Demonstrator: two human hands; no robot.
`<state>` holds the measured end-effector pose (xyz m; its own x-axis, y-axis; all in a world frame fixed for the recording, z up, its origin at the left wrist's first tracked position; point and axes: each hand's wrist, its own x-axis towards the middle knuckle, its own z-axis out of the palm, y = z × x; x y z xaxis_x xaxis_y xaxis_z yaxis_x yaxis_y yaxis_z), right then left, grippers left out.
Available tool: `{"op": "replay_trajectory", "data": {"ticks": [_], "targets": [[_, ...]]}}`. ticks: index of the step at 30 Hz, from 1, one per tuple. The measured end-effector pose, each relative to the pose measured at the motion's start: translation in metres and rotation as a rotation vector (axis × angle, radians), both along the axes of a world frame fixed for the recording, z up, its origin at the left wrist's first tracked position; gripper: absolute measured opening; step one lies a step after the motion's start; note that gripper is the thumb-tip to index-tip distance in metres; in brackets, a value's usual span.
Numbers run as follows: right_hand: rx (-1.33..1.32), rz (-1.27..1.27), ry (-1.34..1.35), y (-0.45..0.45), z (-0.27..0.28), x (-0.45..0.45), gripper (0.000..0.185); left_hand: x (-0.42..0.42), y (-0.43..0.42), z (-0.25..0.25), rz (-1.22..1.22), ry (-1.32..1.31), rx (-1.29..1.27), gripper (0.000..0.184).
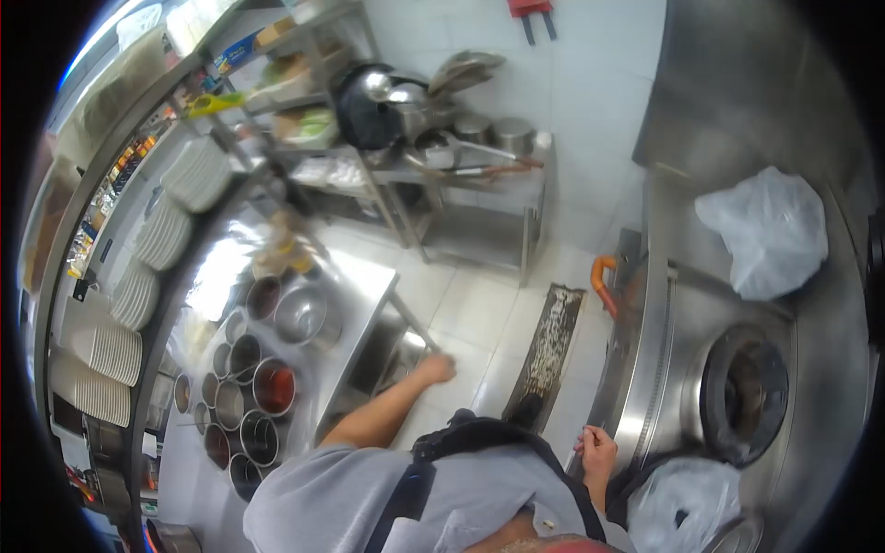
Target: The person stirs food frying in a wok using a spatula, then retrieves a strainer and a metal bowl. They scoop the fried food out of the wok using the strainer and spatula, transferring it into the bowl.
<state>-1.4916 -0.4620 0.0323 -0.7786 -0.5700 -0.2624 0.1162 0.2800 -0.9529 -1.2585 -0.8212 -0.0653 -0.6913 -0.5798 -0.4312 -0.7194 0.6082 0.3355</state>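
My left hand (437,369) hangs at the end of my outstretched arm, beside the corner of the steel worktable (371,286). Its fingers look curled into a loose fist, slightly blurred, and nothing shows in it. Close to the front edge of the steel cooking range (636,405), my right hand (596,450) is loosely closed with the fingertips bent in and no object visible. On the worktable stand several round metal pots, among them one with red contents (275,385) and a wider steel bowl (302,315).
A black burner ring (743,394) sits in the range, with white plastic bags (774,235) behind and in front of it. An orange curved pipe (602,284) juts from its edge. Stacked plates (115,355) line the left shelf. Pots and pans (512,135) crowd the back rack. A drain channel (551,346) crosses the floor.
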Motion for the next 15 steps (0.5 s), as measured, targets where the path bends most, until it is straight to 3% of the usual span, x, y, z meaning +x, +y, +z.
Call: {"op": "replay_trajectory", "data": {"ticks": [1,2,4,7,12,13,15], "targets": [[-0.013,0.032,0.026,-0.021,-0.012,-0.029,0.015,0.003,-0.003,-0.008,-0.117,-0.069,-0.044,0.034],[-0.016,0.057,0.015,-0.044,-0.008,-0.058,0.015,0.005,0.009,0.011,-0.025,0.034,-0.022,0.033],[0.098,0.205,0.115,-0.107,0.008,-0.113,0.018,-0.004,0.012,0.032,-0.118,-0.12,0.202,0.033],[0.029,0.417,0.31,-0.2,0.03,-0.185,0.016,-0.005,0.016,0.049,-0.043,-0.128,0.38,0.033],[-0.144,0.453,0.391,-0.333,0.071,-0.234,0.016,-0.044,-0.036,0.131,0.351,0.182,0.818,0.042],[-0.134,0.437,0.352,-0.354,0.068,-0.236,0.02,-0.049,-0.06,0.134,0.413,0.272,0.826,0.045],[-0.034,0.421,0.345,-0.39,0.062,-0.227,0.026,-0.068,-0.119,0.144,0.376,0.39,0.556,0.043]]}}
